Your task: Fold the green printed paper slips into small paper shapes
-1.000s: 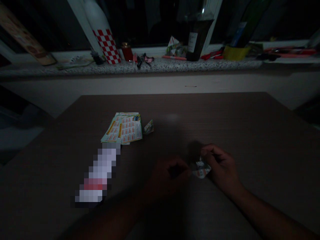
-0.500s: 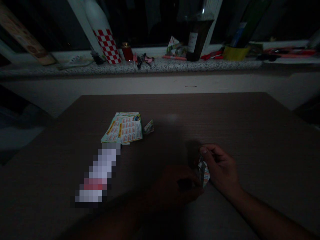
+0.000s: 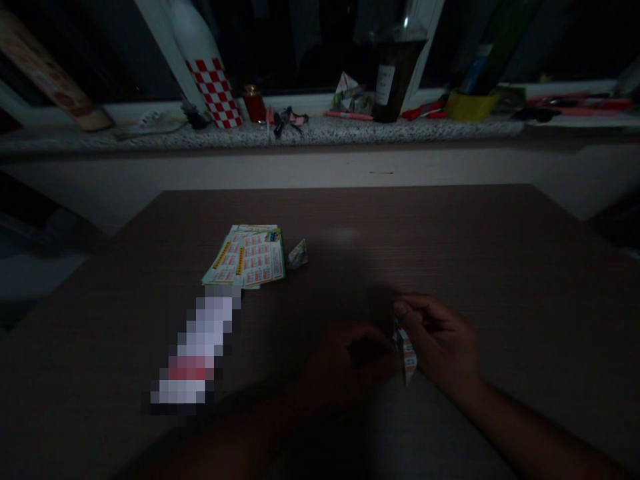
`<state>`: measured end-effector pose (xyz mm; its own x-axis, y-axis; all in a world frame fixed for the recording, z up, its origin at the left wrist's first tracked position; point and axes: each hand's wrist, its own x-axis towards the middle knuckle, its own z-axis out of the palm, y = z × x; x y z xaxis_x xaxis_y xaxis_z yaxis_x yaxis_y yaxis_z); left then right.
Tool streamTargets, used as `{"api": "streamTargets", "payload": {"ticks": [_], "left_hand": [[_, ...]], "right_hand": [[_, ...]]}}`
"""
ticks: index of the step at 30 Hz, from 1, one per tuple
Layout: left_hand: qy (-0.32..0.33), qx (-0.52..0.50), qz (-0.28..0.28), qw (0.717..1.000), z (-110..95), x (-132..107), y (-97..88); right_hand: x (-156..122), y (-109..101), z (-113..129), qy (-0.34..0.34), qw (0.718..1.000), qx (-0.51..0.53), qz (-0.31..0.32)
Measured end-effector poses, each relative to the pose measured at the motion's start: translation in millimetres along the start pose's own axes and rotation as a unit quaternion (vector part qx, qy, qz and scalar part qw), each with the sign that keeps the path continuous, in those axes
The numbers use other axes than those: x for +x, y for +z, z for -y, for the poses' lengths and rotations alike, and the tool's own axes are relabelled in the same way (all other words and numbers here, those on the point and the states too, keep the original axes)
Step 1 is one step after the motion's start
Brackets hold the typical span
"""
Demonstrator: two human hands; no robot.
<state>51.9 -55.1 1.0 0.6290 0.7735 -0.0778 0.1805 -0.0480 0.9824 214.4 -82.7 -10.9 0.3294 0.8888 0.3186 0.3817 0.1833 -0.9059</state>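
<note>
A small folded piece of printed paper (image 3: 406, 353) stands on edge between both my hands, low over the dark wooden table (image 3: 450, 233). My right hand (image 3: 440, 343) pinches its upper end with curled fingers. My left hand (image 3: 350, 363), deep in shadow, has its fingers closed against the paper's left side. A fanned stack of printed calendar cards (image 3: 247, 257) lies further back on the left. A small folded paper shape (image 3: 297, 254) sits beside that stack.
A blurred-out long object (image 3: 197, 350) lies on the table's left. Behind the table a speckled windowsill (image 3: 150, 139) carries a red-and-white checked bottle (image 3: 213, 80), a red jar (image 3: 254, 103), a dark bottle (image 3: 393, 73), folded papers (image 3: 350, 93), a yellow tape roll (image 3: 473, 105) and pens.
The paper was flatter between my fingers a second ago; it has been turned up onto its edge and pressed narrower. Both hands shifted slightly nearer to me. Everything else on the table stayed still.
</note>
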Motion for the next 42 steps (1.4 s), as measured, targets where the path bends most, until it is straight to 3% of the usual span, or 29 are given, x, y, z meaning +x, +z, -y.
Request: {"api": "streamTargets", "payload": {"ticks": [2, 12, 17, 22, 29, 42], "left_hand": [[-0.035, -0.019, -0.026, 0.999, 1, 2, -0.1], [-0.071, -0.038, 0.005, 0.997, 1, 2, 0.5], [-0.081, -0.062, -0.006, 0.995, 1, 3, -2.1], [-0.081, -0.133, -0.028, 0.987, 4, 6, -8.6], [-0.096, -0.209, -0.006, 0.973, 9, 7, -13.1], [-0.098, -0.227, -0.004, 0.969, 4, 7, -11.7]], "right_hand": [[-1, 0, -1, -0.027, 1.0, -0.012, 0.009], [0, 1, 1, -0.149, 0.986, -0.045, 0.055], [-1, 1, -2, -0.081, 0.995, -0.007, 0.058], [0, -4, -6, 0.012, 0.984, 0.091, 0.155], [3, -9, -5, -0.038, 0.958, 0.086, 0.272], [0, -9, -4, -0.015, 0.947, 0.123, 0.297]]}}
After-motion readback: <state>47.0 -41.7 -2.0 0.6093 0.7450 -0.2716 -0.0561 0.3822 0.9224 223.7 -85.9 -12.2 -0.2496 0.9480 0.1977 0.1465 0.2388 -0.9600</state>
